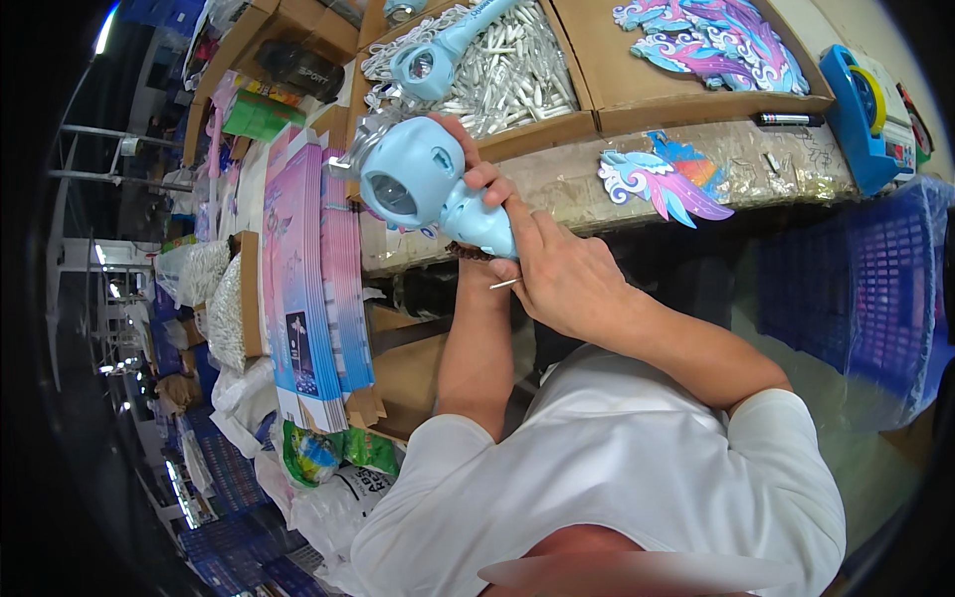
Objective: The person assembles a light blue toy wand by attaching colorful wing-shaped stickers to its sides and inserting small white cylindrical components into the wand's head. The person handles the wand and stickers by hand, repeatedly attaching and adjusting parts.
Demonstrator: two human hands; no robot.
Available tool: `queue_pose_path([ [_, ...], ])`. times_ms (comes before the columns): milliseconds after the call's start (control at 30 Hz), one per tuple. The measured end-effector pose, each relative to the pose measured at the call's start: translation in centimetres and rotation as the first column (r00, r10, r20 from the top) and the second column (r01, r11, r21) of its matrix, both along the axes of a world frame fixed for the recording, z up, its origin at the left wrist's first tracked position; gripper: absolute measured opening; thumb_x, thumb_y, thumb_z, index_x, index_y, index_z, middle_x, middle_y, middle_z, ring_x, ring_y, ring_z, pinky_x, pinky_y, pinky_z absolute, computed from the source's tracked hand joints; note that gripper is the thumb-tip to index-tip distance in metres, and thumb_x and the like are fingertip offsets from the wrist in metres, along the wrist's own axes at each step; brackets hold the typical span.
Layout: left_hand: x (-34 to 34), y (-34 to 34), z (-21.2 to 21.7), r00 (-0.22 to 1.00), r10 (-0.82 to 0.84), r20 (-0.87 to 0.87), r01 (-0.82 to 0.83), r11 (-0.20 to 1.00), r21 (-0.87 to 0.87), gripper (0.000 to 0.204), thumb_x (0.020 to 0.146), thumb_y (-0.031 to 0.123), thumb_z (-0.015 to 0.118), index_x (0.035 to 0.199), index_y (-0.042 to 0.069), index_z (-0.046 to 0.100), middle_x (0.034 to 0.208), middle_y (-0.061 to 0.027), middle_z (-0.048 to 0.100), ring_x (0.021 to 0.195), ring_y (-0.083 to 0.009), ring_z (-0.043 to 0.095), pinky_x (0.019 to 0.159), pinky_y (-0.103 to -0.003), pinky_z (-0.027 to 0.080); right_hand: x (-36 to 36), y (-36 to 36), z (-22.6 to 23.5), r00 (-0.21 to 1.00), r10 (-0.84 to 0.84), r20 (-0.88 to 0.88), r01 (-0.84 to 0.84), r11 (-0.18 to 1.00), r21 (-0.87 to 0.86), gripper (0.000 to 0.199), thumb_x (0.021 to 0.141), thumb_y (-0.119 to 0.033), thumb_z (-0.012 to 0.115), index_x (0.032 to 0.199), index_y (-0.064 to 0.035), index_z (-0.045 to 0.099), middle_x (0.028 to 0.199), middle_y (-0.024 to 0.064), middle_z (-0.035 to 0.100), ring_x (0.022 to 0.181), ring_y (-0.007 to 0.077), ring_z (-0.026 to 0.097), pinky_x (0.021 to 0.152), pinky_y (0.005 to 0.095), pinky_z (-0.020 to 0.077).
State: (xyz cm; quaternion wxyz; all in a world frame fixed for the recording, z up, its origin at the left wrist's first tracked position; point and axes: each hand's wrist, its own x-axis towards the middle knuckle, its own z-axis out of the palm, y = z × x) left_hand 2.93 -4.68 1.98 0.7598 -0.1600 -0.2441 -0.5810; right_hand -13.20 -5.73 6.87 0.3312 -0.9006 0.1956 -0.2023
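Observation:
A light blue plastic toy (413, 179) with a large round dark window is held above the table's near edge. A shiny silvery piece (355, 142) sticks out at its upper left. My left hand (487, 183) reaches up behind the toy, fingers wrapped round its side; the palm is hidden. At the toy's narrow lower end, my right hand (575, 279) is closed, fingers pressed on the blue body. A thin pale sliver (505, 285) shows by its fingertips; its kind I cannot make out. A dark beaded band (468, 251) is at my left wrist.
A carton (527, 144) holds many white sticks and another blue toy (428, 70). Beside it, another carton (647, 117) contains wing-shaped pieces. One wing piece (662, 184) lies nearer, with a marker (791, 119) and blue tape dispenser (856, 124). Printed boxes (303, 269) stand left; a blue crate (846, 298), right.

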Motion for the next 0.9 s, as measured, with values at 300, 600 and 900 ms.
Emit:
queue_pose_path([
  [300, -0.2, -0.9, 0.3, 1.0, -0.019, -0.007, 0.019, 0.997, -0.073, 0.061, 0.09, 0.025, 0.058, 0.146, 0.016, 0.033, 0.138, -0.0038, 0.051, 0.091, -0.0232, 0.065, 0.074, -0.035, 0.056, -0.2, 0.1, -0.3, 1.0, 0.01, 0.015, -0.009, 0.999, -0.048, 0.067, 0.085, -0.025, 0.061, 0.136, 0.0081, 0.032, 0.092, 0.0161, 0.052, 0.08, 0.029, 0.062, 0.05, 0.0373, 0.0504],
  [600, 0.3, -0.1, 0.4, 0.967, 0.083, 0.242, -0.07, 0.996, -0.062, 0.072, 0.09, 0.036, 0.056, 0.149, 0.012, 0.021, 0.15, -0.0164, 0.029, 0.098, -0.0326, 0.056, 0.082, -0.044, 0.048, -0.5, -1.4, -1.2, 0.986, 0.066, 0.155, -0.109, 0.951, 0.29, 0.056, 0.092, -0.028, 0.054, 0.135, 0.0032, 0.036, 0.099, 0.0228, 0.057, 0.084, 0.0403, 0.059, 0.069, 0.0449, 0.0499],
  [900, 1.9, 2.3, -1.6, 0.976, 0.074, 0.207, -0.081, 0.996, 0.023, 0.07, 0.09, 0.045, 0.05, 0.144, 0.006, 0.031, 0.143, -0.0254, 0.036, 0.088, -0.0343, 0.055, 0.068, -0.044, 0.046, -3.0, -10.8, -2.9, 0.991, -0.126, 0.041, 0.131, 0.978, -0.161, 0.028, 0.088, -0.023, 0.061, 0.11, -0.0059, 0.062, 0.1, 0.0148, 0.059, 0.087, 0.0333, 0.062, 0.074, 0.0431, 0.0493],
])
